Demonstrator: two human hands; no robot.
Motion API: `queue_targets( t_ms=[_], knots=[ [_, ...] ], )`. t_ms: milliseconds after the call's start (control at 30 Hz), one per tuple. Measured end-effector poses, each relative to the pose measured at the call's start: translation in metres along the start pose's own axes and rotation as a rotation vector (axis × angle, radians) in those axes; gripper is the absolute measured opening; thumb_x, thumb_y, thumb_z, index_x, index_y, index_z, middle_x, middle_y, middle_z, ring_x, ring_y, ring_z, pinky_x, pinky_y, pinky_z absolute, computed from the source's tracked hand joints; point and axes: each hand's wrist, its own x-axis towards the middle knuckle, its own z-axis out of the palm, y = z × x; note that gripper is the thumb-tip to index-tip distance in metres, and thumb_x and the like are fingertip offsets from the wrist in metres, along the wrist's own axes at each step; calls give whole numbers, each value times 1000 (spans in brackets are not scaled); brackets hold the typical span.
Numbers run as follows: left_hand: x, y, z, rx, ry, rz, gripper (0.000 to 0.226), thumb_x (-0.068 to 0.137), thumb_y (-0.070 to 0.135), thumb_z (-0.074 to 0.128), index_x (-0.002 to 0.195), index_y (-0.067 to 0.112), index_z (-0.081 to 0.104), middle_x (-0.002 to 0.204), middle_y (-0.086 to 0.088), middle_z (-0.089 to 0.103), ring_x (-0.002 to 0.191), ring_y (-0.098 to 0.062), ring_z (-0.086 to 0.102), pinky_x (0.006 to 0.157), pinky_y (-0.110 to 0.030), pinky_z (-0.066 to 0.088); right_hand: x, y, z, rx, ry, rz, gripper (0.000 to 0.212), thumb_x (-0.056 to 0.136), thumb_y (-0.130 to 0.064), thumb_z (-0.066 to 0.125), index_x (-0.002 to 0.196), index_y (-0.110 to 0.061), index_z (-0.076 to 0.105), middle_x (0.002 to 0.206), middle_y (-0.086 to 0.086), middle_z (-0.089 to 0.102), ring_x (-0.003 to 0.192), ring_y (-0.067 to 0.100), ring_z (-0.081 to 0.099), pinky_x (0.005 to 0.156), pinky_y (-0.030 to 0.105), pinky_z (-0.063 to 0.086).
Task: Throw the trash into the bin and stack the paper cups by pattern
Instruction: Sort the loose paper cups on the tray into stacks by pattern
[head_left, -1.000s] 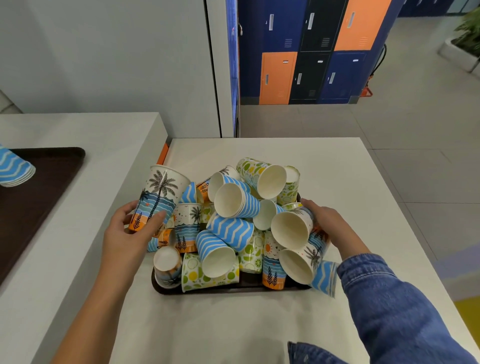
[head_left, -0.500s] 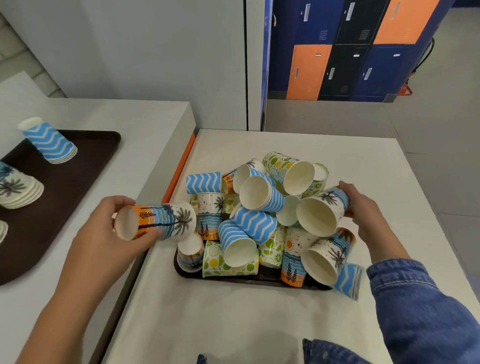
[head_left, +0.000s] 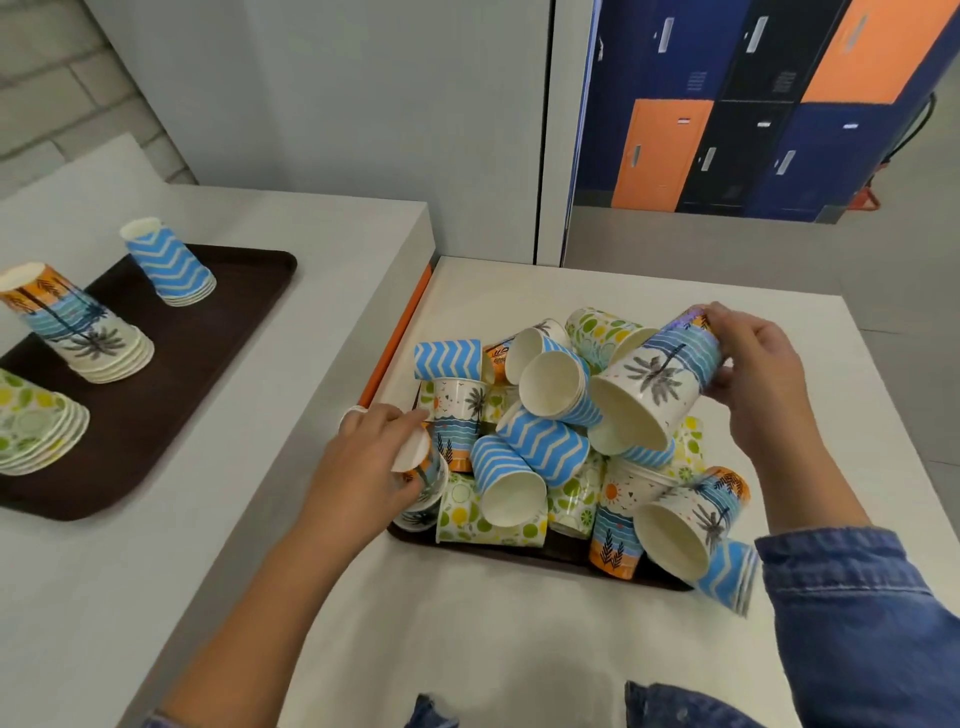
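A heap of loose paper cups lies on a dark tray (head_left: 550, 552): blue zigzag cups (head_left: 540, 447), lime-print cups (head_left: 467, 514) and palm-tree cups (head_left: 691, 514). My left hand (head_left: 371, 462) grips a palm-tree cup (head_left: 428, 470), base up, at the heap's left front corner, right over another palm cup (head_left: 418, 514). My right hand (head_left: 756, 382) holds a second palm-tree cup (head_left: 652, 397) by its base, tilted above the heap with its mouth facing down-left. On the left counter, a second dark tray (head_left: 171, 384) carries upside-down stacks: blue zigzag (head_left: 171, 265), palm-tree (head_left: 83, 332) and lime-print (head_left: 31, 423).
An orange strip (head_left: 400, 332) marks the gap between the left counter and the table. Two blue zigzag cups (head_left: 730, 574) hang off the tray's front right corner. A grey wall stands behind; lockers (head_left: 753, 119) are far back right.
My left hand carried its palm cup from the counter's edge rightward and down onto the heap's left front corner. My right hand raised its palm cup higher. The view swung left.
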Motion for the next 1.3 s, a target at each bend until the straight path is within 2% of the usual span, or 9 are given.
queue_targets(
  t_ms=[200,433,633,767,867,967,1067,1167,1300],
  knots=[
    [0,-8,15,47,21,18,72,68,18,73,136,24,49,123,-4,53,110,-27,45,84,-38,47,-12,-1,26,-26,-93,-128,37,88,-30,64,120,-16,51,89,1,60,74,12,61,57,21,50],
    [4,-11,20,42,6,-32,73,72,20,70,139,25,44,124,-5,50,113,-26,42,84,-35,43,-18,2,48,-57,-180,-150,38,86,-30,67,120,-21,53,112,23,59,82,15,62,60,21,51],
    [6,-20,36,-54,-107,-126,74,77,21,67,143,30,35,127,-4,42,118,-22,36,91,-29,39,-27,11,65,-89,-210,-172,44,85,-24,68,124,-18,50,100,4,54,64,-5,62,60,14,50],
    [5,-28,49,-104,-127,-158,75,77,20,69,144,26,36,120,-6,45,114,-23,40,93,-34,43,-40,16,77,-65,-276,-177,50,85,-19,67,130,-21,47,105,5,53,84,9,65,64,12,50],
    [4,-31,57,-241,-110,-200,77,76,20,72,144,20,35,119,-8,47,116,-24,41,97,-31,38,-52,21,93,-60,-365,-190,57,85,-15,69,134,-26,44,110,3,52,98,17,63,77,22,56],
    [2,-34,57,-364,-118,-233,91,71,19,79,146,18,28,128,-8,44,122,-23,40,98,-28,33,-65,28,113,-80,-434,-256,63,79,-19,75,133,-29,44,107,0,53,100,19,61,87,34,55],
    [-1,-50,49,-326,-177,-252,105,65,25,84,149,20,22,131,-5,41,124,-20,39,98,-27,34,-76,36,133,-119,-465,-370,67,74,-25,74,133,-26,43,108,-1,54,98,13,60,84,27,52],
    [-3,-70,27,-107,-148,-229,93,68,27,81,146,18,30,125,-8,44,118,-24,43,95,-29,37,-85,48,152,-187,-551,-454,67,74,-30,74,133,-31,41,112,0,53,103,18,59,88,33,52],
    [5,-85,4,16,-8,-152,68,74,16,75,136,16,46,120,-10,49,114,-27,44,94,-36,41,-90,66,172,-379,-671,-528,71,74,-37,71,137,-27,40,110,-11,47,103,2,49,91,24,45]
  ],
)
